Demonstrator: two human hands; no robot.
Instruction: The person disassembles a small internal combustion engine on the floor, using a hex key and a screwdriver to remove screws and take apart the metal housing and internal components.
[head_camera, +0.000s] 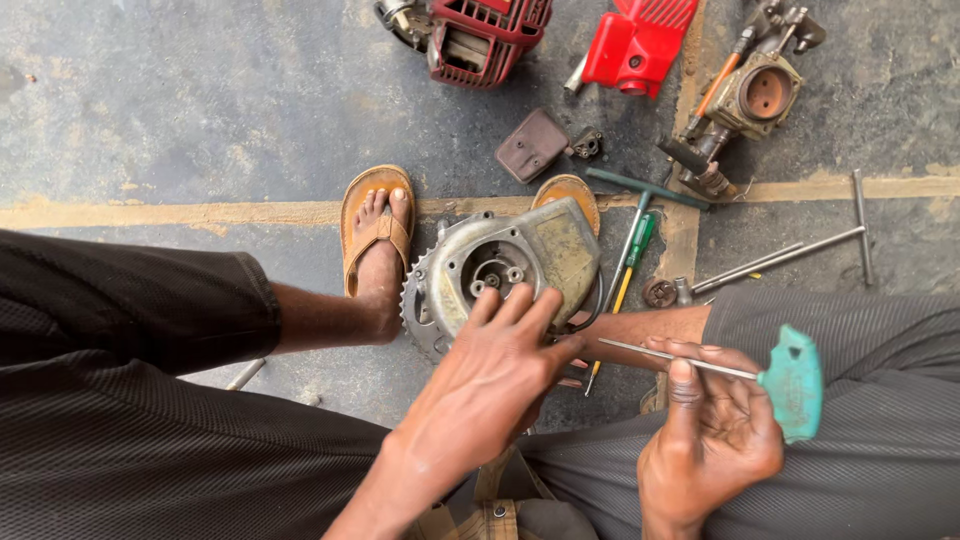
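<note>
The left hand (490, 375) reaches forward, palm down, fingers (515, 305) extended and close together. The right hand (712, 425) lies palm up, fingers curled, thumb pressing forward.

Soft, even daylight is falling across the concrete floor (180, 110), casting only faint, diffuse shadows. Nothing is glaring; the metal housing (510, 265) is catching a dull sheen at most. The middle is staying sharp, while the left hand (490, 385) is looking slightly soft, perhaps from motion. Wide-lens distortion is stretching the dark trousers (120, 400) toward the lower edges.
</note>
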